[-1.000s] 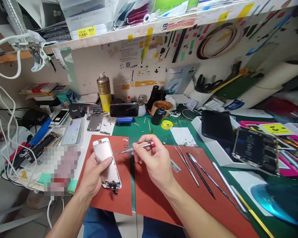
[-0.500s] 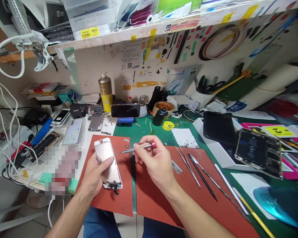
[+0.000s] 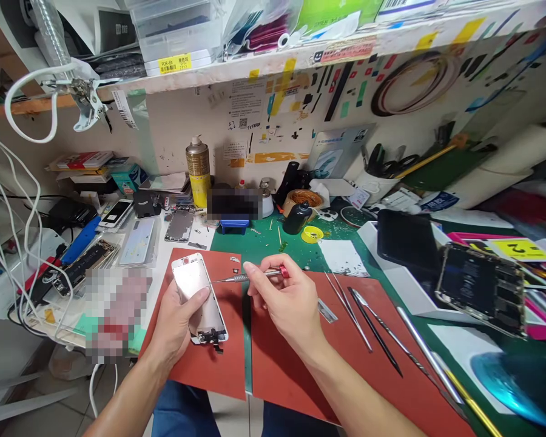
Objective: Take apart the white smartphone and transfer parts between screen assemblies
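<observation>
While fingers grip a slim metal screwdriver (image 3: 236, 278), white glossy phone panel (image 3: 200, 297), red mat (image 3: 218, 370)

The head view looks from just behind the near edge of the worktop (image 3: 264, 241), above the person's lap (image 3: 185, 408), facing forward and steeply down. It sits at head height, close enough for both forearms to run in from the bottom of the frame, with the left hand (image 3: 175, 318) and right hand (image 3: 286, 297) near the middle. The view is wide: it takes in the near edge with floor (image 3: 230, 409) below, the left edge, and the far edge against the wall (image 3: 173, 115). The shelf (image 3: 255, 68) crosses the top, its front edge rising toward the right, and things at the sides look stretched.
</observation>
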Demonstrator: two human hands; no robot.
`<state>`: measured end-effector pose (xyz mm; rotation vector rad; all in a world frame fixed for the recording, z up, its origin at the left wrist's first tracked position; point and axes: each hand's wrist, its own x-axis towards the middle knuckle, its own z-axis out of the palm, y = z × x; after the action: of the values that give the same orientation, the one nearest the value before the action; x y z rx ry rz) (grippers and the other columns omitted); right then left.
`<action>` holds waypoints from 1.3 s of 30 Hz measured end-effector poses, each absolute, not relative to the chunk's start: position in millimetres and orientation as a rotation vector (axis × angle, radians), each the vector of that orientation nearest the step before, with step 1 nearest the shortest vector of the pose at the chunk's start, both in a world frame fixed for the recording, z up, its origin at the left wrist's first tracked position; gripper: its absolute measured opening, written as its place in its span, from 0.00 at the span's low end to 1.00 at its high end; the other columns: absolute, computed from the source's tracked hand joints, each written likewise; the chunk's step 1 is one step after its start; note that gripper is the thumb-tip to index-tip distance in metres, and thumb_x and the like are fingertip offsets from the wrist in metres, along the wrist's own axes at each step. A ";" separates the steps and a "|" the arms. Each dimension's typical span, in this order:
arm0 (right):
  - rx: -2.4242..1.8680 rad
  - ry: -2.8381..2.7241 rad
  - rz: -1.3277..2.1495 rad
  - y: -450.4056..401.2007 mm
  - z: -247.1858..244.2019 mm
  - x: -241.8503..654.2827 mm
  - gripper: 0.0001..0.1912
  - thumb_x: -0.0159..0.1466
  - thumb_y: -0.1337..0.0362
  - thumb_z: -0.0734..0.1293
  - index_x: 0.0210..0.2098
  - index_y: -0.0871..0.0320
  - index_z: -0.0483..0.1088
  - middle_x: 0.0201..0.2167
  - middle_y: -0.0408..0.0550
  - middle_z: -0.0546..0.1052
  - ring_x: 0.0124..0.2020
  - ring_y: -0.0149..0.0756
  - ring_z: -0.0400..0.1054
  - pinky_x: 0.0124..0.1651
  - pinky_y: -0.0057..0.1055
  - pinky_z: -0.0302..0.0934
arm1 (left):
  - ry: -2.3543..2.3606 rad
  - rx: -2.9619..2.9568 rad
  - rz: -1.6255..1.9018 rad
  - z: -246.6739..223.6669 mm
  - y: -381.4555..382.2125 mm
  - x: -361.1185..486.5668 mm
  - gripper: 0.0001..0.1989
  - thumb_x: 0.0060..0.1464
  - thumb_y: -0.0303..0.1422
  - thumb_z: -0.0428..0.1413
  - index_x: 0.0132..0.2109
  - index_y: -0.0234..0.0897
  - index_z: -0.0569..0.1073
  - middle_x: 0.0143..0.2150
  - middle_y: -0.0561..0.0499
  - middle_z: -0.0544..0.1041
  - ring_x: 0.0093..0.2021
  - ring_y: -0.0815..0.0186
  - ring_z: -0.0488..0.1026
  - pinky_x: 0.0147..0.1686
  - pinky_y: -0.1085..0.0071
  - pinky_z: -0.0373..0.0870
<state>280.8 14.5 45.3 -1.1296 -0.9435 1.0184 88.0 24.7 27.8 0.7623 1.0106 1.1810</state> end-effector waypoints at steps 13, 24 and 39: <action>-1.027 -1.003 0.977 17.3 44.3 279.8 0.19 0.63 0.52 0.78 0.37 0.53 0.66 0.27 0.39 0.76 0.24 0.31 0.72 0.28 0.27 0.65 | 1.024 0.787 1.181 26.9 24.3 88.0 0.25 0.52 0.36 0.73 0.56 0.41 0.78 0.52 0.48 0.83 0.49 0.61 0.79 0.49 0.69 0.74; -1.046 -0.986 0.959 17.5 43.9 284.6 0.19 0.63 0.51 0.77 0.37 0.53 0.66 0.25 0.39 0.74 0.22 0.30 0.67 0.26 0.27 0.62 | 0.991 0.763 1.132 21.0 22.5 86.5 0.28 0.51 0.34 0.74 0.57 0.39 0.76 0.52 0.45 0.83 0.48 0.58 0.80 0.52 0.62 0.75; -1.077 -0.982 0.989 16.1 43.9 284.2 0.19 0.64 0.50 0.76 0.36 0.52 0.65 0.21 0.38 0.72 0.18 0.30 0.63 0.21 0.27 0.59 | 0.998 0.768 1.125 21.4 22.6 86.5 0.27 0.50 0.36 0.74 0.56 0.38 0.78 0.53 0.44 0.83 0.47 0.58 0.80 0.48 0.65 0.76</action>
<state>284.2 16.1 43.9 -1.0765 -0.9822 0.9891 86.5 22.6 21.4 0.7681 0.9983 1.1250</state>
